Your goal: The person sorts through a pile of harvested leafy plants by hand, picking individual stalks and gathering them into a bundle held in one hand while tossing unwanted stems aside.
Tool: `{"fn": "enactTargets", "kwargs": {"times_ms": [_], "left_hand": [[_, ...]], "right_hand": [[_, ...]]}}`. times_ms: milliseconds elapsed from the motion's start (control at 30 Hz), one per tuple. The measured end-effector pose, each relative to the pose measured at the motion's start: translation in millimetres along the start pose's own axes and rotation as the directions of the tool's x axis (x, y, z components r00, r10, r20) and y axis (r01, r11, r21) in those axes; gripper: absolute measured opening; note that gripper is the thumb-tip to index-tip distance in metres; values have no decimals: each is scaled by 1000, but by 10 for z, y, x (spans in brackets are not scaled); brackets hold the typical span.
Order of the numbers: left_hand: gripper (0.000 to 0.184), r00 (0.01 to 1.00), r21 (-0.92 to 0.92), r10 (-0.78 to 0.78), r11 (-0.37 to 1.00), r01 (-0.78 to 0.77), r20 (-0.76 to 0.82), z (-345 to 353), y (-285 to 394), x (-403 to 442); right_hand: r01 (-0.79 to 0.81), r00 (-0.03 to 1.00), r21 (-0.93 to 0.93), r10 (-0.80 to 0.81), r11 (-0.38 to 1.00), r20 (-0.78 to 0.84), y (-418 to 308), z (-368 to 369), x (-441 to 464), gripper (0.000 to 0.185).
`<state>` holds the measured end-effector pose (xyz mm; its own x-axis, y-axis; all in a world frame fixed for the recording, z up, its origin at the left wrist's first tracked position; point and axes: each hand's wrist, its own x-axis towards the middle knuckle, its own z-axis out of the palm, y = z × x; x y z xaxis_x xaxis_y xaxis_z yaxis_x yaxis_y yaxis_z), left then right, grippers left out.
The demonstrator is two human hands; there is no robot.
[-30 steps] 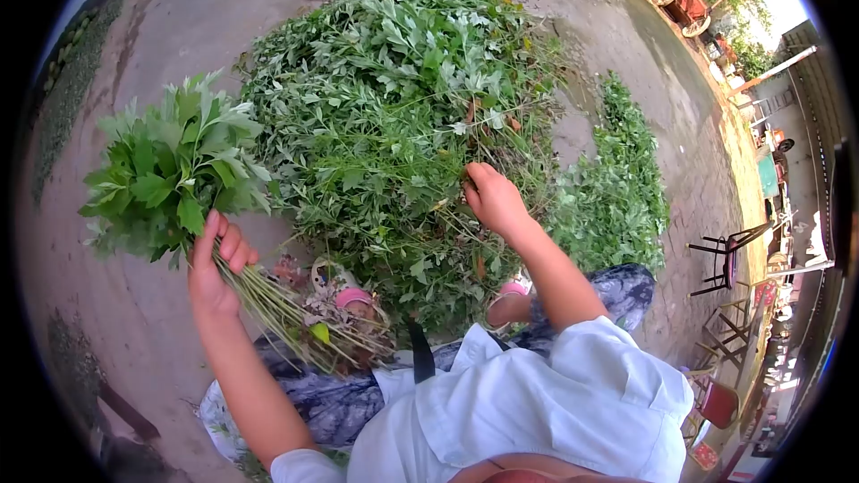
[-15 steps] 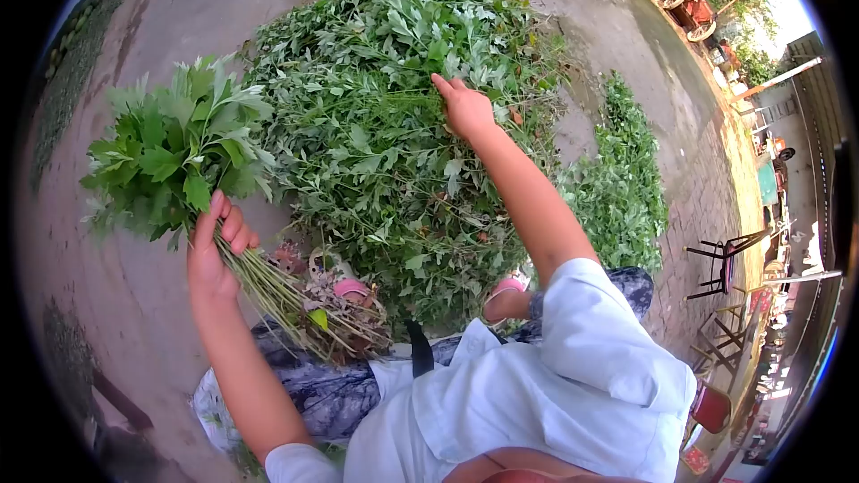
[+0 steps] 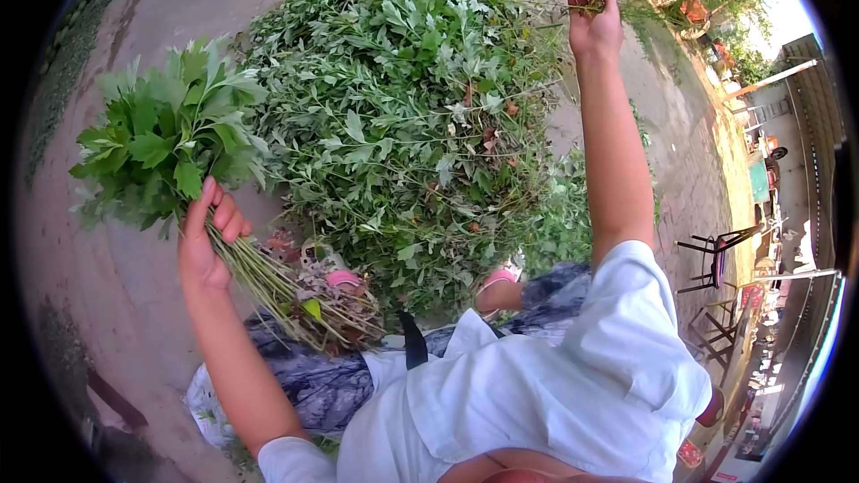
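Plainly, left hand [image 3: 210, 237] grips leafy bunch [image 3: 170, 130]; sprigs [image 3: 594, 6] across right hand [image 3: 595, 27].

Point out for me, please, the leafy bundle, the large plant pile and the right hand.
Leafy bundle [image 3: 174, 139]: head view, on the middle of its leaves.
Large plant pile [image 3: 385, 116]: head view, on its upper leafy surface.
Right hand [image 3: 594, 25]: head view, around the palm.

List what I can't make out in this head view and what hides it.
Head view: stems of the leafy bunch inside the left hand, covered by its grip.
Head view: whether the right hand is closed on the thin sprig; too small and blurred.
Head view: bottom layers of the big pile, under its top leaves.
Head view: part of the smaller pile, behind the right forearm.
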<state>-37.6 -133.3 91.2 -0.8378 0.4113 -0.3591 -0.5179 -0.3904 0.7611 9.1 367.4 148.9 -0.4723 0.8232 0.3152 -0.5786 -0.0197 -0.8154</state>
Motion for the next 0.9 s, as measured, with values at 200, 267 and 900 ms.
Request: {"fn": "enactTargets", "kwargs": {"times_ms": [200, 267, 900], "left_hand": [[20, 1000, -13, -10, 1000, 10, 6, -11, -2, 10], [20, 1000, -2, 7, 1000, -7, 7, -27, -7, 7], [21, 1000, 54, 11, 998, -13, 22, 101, -56, 30]], "right_hand": [[-228, 887, 317, 62, 920, 458, -784, -230, -334, 24], [-398, 812, 304, 178, 866, 555, -1018, -348, -589, 23], [-578, 773, -751, 508, 318, -380, 1211, -1313, -1018, 51]]}}
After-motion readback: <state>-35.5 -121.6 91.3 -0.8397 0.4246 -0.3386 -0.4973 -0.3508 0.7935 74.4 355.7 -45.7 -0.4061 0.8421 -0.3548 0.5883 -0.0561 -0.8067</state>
